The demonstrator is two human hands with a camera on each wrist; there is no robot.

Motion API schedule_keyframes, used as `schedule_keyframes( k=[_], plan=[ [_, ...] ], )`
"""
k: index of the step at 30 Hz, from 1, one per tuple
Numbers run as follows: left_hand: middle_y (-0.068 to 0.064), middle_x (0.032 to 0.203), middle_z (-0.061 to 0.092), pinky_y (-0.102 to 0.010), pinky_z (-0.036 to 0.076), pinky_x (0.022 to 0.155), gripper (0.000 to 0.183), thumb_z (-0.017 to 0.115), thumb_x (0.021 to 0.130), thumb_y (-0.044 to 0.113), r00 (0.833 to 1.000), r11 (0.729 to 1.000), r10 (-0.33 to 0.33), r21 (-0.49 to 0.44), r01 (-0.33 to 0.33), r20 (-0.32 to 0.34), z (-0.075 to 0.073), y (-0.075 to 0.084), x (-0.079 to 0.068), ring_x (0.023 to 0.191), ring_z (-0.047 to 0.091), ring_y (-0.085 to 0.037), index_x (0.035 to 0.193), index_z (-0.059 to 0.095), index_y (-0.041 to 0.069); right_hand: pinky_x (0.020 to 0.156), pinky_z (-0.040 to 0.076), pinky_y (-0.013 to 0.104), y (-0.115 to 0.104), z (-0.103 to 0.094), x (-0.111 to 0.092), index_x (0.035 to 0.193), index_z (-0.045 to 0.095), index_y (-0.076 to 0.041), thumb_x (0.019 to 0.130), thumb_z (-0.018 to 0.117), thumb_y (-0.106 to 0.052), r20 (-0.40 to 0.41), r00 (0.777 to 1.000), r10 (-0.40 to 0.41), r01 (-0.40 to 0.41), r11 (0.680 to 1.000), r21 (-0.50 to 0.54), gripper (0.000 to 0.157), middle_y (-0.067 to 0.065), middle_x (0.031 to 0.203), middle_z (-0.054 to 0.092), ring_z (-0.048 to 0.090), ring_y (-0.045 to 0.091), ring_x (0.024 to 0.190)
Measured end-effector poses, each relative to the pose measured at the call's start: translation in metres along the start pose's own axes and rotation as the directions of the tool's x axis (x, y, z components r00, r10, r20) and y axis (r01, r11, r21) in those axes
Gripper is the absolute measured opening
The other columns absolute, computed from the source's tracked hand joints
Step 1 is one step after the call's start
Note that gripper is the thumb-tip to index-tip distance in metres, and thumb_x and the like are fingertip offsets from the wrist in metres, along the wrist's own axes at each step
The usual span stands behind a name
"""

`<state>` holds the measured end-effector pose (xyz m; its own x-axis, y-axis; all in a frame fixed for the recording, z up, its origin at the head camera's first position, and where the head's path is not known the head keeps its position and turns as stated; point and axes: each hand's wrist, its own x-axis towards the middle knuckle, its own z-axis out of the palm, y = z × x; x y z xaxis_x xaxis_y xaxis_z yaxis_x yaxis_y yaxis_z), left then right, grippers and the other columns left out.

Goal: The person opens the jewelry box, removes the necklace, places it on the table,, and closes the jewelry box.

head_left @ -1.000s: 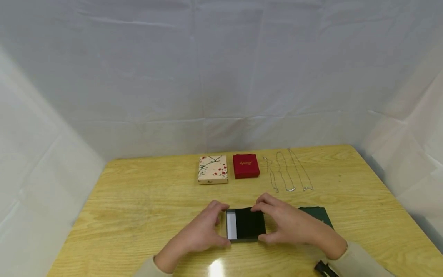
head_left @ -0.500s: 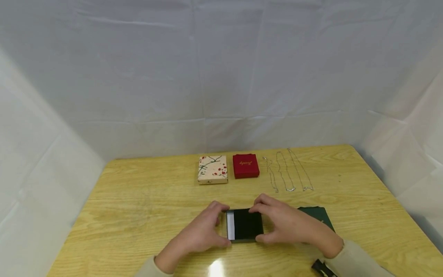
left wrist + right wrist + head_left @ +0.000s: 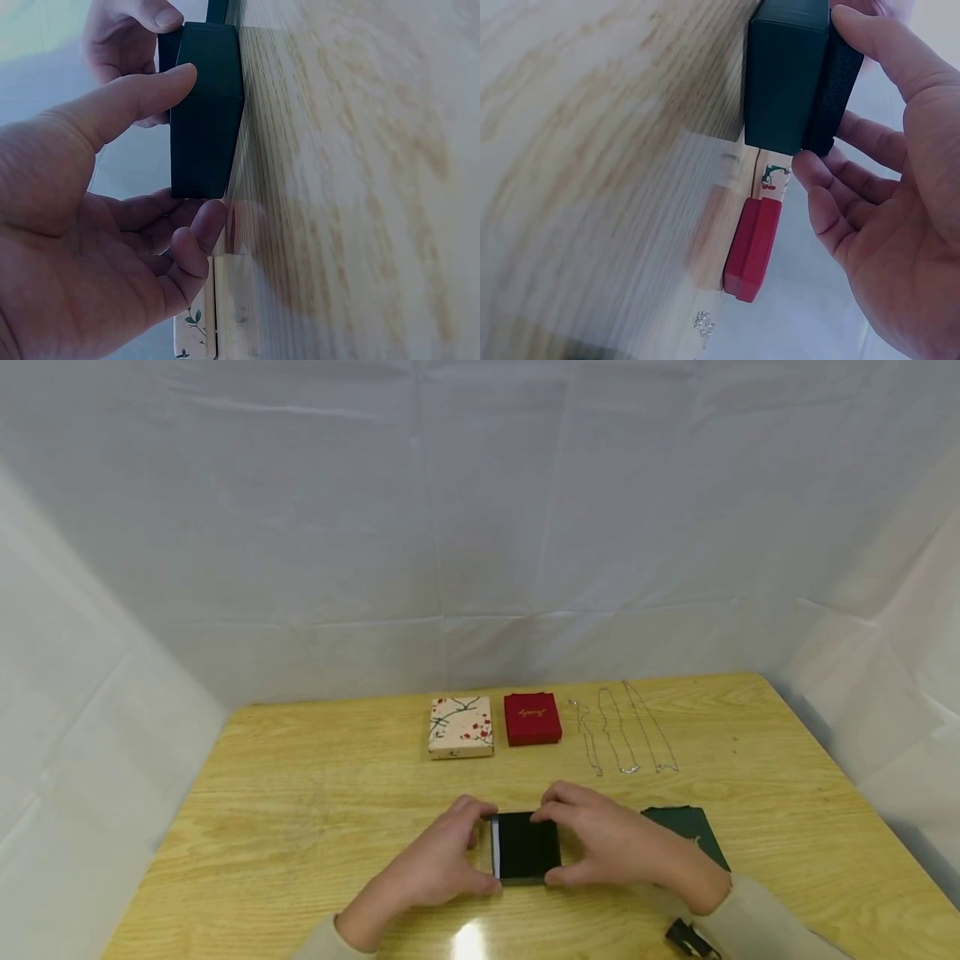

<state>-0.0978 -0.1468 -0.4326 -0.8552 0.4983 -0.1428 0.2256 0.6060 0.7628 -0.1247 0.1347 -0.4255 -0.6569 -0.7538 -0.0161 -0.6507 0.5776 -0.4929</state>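
A small dark green box base sits on the table in front of me, with a narrow pale strip of its inside showing at the left. My left hand holds its left end, thumb at the near side and fingers at the far side. Between the thumb and fingers of my right hand is a black insert pad, covering most of the base. In the right wrist view the black pad sits partly above the green wall. Behind the right wrist lies a green lid, partly hidden.
Farther back stand a cream floral box and a red box. Several thin silver chains, including one necklace, lie spread to their right. A black object shows beside the right sleeve. White cloth hangs behind the wooden table.
My right hand has moved left with the black pad, and the pale strip inside the base has narrowed. The left hand and the base have stayed put.
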Motion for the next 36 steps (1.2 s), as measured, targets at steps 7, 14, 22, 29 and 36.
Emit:
schedule_keyframes(
  k=[7, 14, 22, 29, 36],
  plan=[
    [0.000, 0.118, 0.055, -0.032, 0.049, 0.079, 0.088, 0.097, 0.074, 0.022, 1.000, 1.000, -0.001, 0.013, 0.002, -0.008, 0.0001, 0.0002, -0.0002, 0.098, 0.053, -0.021, 0.147, 0.053, 0.002, 0.097, 0.053, 0.034, 0.0011, 0.0027, 0.0040, 0.136, 0.069, -0.014, 0.090, 0.083, -0.053, 0.000, 1.000, -0.030, 0.030, 0.999, -0.010, 0.062, -0.008, 0.128, 0.055, 0.054, 0.009, 0.112],
    [0.000, 0.119, 0.054, -0.033, 0.049, 0.080, 0.088, 0.097, 0.075, 0.023, 1.000, 1.000, -0.016, 0.010, 0.016, 0.003, 0.0002, 0.0013, 0.0001, 0.099, 0.053, -0.021, 0.147, 0.053, 0.003, 0.100, 0.052, 0.037, 0.0027, 0.0042, 0.0054, 0.137, 0.068, -0.016, 0.090, 0.080, -0.058, 0.005, 0.999, -0.045, 0.045, 0.999, -0.026, 0.064, -0.007, 0.131, 0.055, 0.053, 0.011, 0.116],
    [0.000, 0.117, 0.054, -0.032, 0.048, 0.079, 0.088, 0.097, 0.074, 0.023, 1.000, 1.000, -0.016, 0.008, 0.016, 0.000, 0.0001, 0.0012, 0.0005, 0.099, 0.052, -0.021, 0.147, 0.053, 0.003, 0.104, 0.050, 0.040, 0.0042, 0.0042, 0.0044, 0.139, 0.068, -0.017, 0.090, 0.081, -0.058, 0.002, 0.999, -0.052, 0.052, 0.998, -0.036, 0.065, -0.007, 0.134, 0.054, 0.049, 0.012, 0.122],
    [0.000, 0.116, 0.054, -0.032, 0.049, 0.078, 0.088, 0.097, 0.073, 0.023, 1.000, 1.000, -0.018, 0.011, 0.018, -0.004, 0.0000, 0.0015, 0.0003, 0.098, 0.053, -0.021, 0.147, 0.053, 0.003, 0.099, 0.048, 0.038, 0.0059, 0.0052, 0.0031, 0.139, 0.069, -0.020, 0.089, 0.080, -0.058, -0.005, 0.999, -0.045, 0.045, 0.999, -0.004, 0.064, -0.011, 0.130, 0.051, 0.044, 0.012, 0.118],
    [0.000, 0.116, 0.054, -0.032, 0.048, 0.078, 0.087, 0.097, 0.076, 0.023, 1.000, 1.000, -0.024, 0.011, 0.024, 0.008, -0.0004, 0.0023, -0.0001, 0.098, 0.053, -0.022, 0.147, 0.053, 0.003, 0.099, 0.048, 0.039, 0.0067, 0.0075, 0.0044, 0.138, 0.071, -0.019, 0.095, 0.073, -0.059, -0.003, 0.999, -0.046, 0.046, 0.999, -0.028, 0.059, -0.010, 0.129, 0.056, 0.046, 0.011, 0.117]
  ],
)
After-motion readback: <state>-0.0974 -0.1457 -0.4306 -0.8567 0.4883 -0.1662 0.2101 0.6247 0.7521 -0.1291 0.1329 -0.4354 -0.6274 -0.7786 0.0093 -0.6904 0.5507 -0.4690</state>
